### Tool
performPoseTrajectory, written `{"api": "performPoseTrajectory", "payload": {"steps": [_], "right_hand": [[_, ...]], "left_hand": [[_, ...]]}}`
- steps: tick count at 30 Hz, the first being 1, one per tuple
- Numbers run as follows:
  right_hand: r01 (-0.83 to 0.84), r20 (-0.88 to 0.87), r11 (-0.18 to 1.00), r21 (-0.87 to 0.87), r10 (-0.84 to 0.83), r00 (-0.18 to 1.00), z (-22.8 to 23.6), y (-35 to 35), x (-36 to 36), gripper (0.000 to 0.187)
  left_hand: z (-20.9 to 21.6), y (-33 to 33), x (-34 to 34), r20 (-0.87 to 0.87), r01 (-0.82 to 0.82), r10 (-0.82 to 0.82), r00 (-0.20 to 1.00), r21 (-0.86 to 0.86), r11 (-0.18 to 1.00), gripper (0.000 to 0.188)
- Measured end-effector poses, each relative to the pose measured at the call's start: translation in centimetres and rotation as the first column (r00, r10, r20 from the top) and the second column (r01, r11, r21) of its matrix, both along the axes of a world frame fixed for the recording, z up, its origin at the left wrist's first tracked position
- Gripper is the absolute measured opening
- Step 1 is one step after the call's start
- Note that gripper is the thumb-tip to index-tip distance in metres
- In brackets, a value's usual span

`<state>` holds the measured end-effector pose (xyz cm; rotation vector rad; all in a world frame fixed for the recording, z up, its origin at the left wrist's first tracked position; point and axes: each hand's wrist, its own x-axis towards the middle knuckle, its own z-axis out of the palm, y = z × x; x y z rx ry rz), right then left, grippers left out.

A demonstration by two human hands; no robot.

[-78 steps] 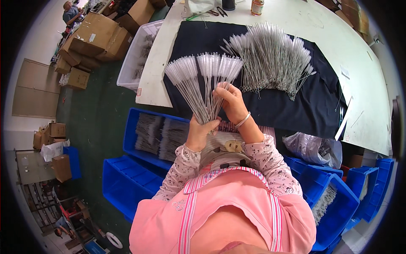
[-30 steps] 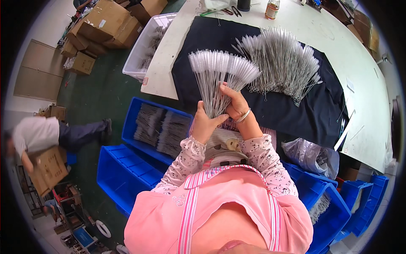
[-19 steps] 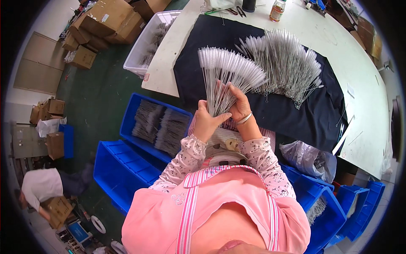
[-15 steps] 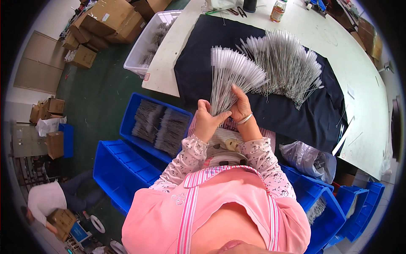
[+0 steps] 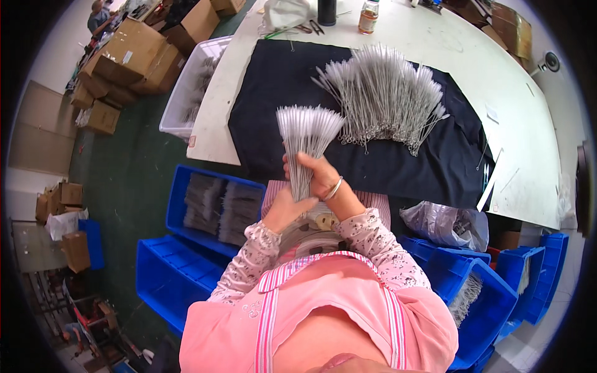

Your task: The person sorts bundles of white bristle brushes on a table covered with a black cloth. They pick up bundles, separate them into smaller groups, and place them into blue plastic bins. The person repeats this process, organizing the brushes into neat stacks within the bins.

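A bundle of thin wire straw brushes (image 5: pixel 309 127) stands upright in front of me, white bristles fanned at the top and bare stems together below. My right hand (image 5: pixel 318 174) is closed around the stems from the right, thumb across the front. Lower down, my left hand (image 5: pixel 287 208) closes on the stem ends; its fingers are partly hidden and slightly blurred. Beyond the bundle, a large heap of the same brushes (image 5: pixel 388 93) lies fanned on a dark cloth (image 5: pixel 404 174), looped ends toward me.
The cloth covers part of a white table (image 5: pixel 528 149), with a jar (image 5: pixel 368 17) at its back. Blue crates (image 5: pixel 174 193) (image 5: pixel 165 270) stand left, one holding brushes. A white bin (image 5: pixel 168 121) flanks the table. Right are a plastic bag (image 5: pixel 444 224) and more blue crates (image 5: pixel 497 304).
The bundle has turned more upright and its fan has narrowed. My right hand has wrapped farther around the stems. The whole view has shifted, and the heap appears farther from the bundle.
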<state>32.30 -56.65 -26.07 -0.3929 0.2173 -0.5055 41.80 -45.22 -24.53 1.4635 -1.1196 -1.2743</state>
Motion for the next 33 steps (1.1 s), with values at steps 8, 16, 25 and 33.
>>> {"api": "performPoseTrajectory", "payload": {"steps": [8, 16, 25, 33], "right_hand": [[-0.041, -0.089, 0.997, -0.064, 0.035, 0.995, 2.2, 1.4, -0.4, 0.044], [-0.3, -0.247, 0.095, -0.949, -0.816, 0.523, 4.8, -5.5, -4.7, 0.035], [-0.601, 0.171, -0.456, -0.657, -0.866, 0.47, 1.1, -20.3, -10.3, 0.026], [-0.606, 0.118, -0.384, -0.697, -0.895, 0.431, -0.4, -20.7, -10.2, 0.026]], "left_hand": [[2.4, 0.7, -0.2, -0.645, 0.185, 0.026, 0.764, 0.256, 0.949, 0.038], [5.5, -5.5, 5.8, -0.003, -0.271, 0.273, 0.962, 0.124, 0.955, 0.024], [2.9, -16.3, 13.3, 0.984, -0.52, 0.145, 0.105, -0.07, 0.851, 0.073], [1.7, -16.0, 12.4, 0.993, -0.539, -0.101, 0.055, 0.115, 0.834, 0.099]]}}
